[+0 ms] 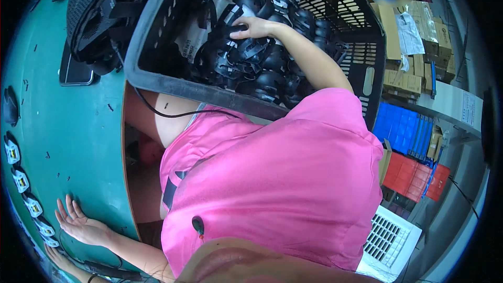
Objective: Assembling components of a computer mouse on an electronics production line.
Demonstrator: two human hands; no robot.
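Observation:
My right hand (254,27) reaches into a large black plastic crate (207,88) and closes on a black curved plastic part (222,33). Many similar glossy black parts (267,84) lie heaped around it, and some white bags show among them. Over the green table (89,141) my left hand (84,226) is open, fingers spread and nothing in it. Close to it, a row of small white-and-black parts (33,207) with yellow middles follows the table's far left edge. Another person's hand (62,260) is just below my left one.
A black mesh item with straps (94,10) and a dark flat phone-like object (76,71) lie beside the crate. A black cable (157,111) hangs over the crate's near side. Cardboard boxes (403,81), blue bins (401,128) and red bins (411,175) stand at right.

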